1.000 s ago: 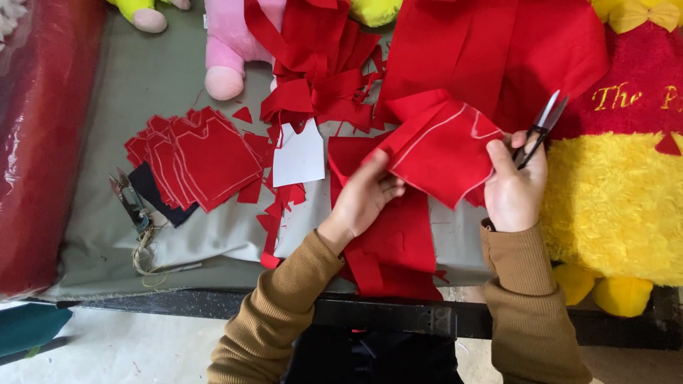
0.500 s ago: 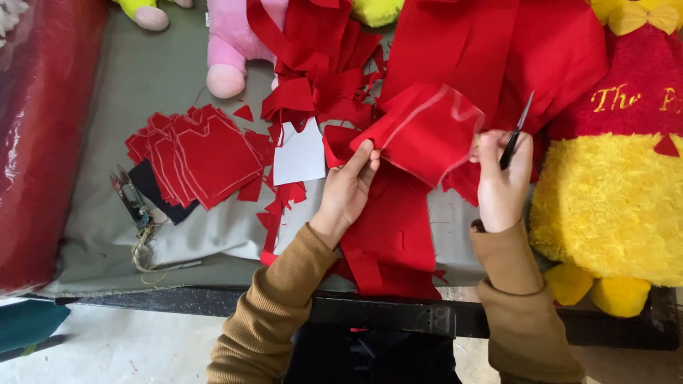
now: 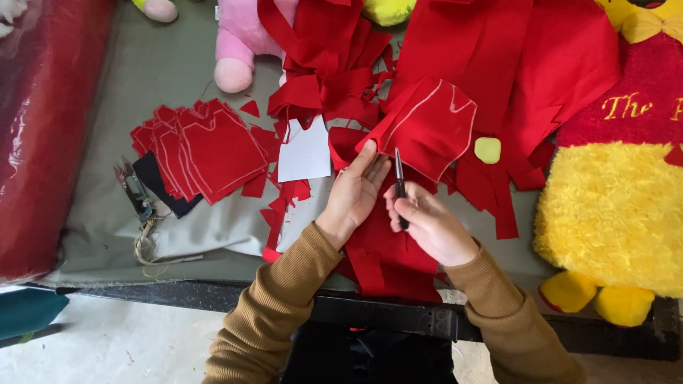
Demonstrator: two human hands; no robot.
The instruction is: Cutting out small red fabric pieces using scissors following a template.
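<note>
The right hand (image 3: pixel 430 229) was closed around a pair of dark scissors (image 3: pixel 400 186), its grip tight on the handles, and the thin metal blades stood up from the fingers, closed together. Just left of this grip, the left hand (image 3: pixel 353 193) lay flat with straight fingers, holding nothing, its fingertips touching the lower edge of a red felt piece (image 3: pixel 432 124). This piece was soft and matte, with a rounded shape and a pale chalk line drawn near its border; it lay directly above both hands on the counter (image 3: pixel 163 78), which was covered with a grey-green cloth. Far to the left of the left hand there was a fanned stack of cut red pieces (image 3: pixel 206 153), all of similar angular form with thin pale lines. Between the stack and the left hand lay a white paper pattern (image 3: pixel 304 153). To the right of the right hand's grip sat a fluffy yellow plush toy (image 3: pixel 612 213), and a small yellow-green oval chalk (image 3: pixel 487 150) rested on red fabric nearby.
</note>
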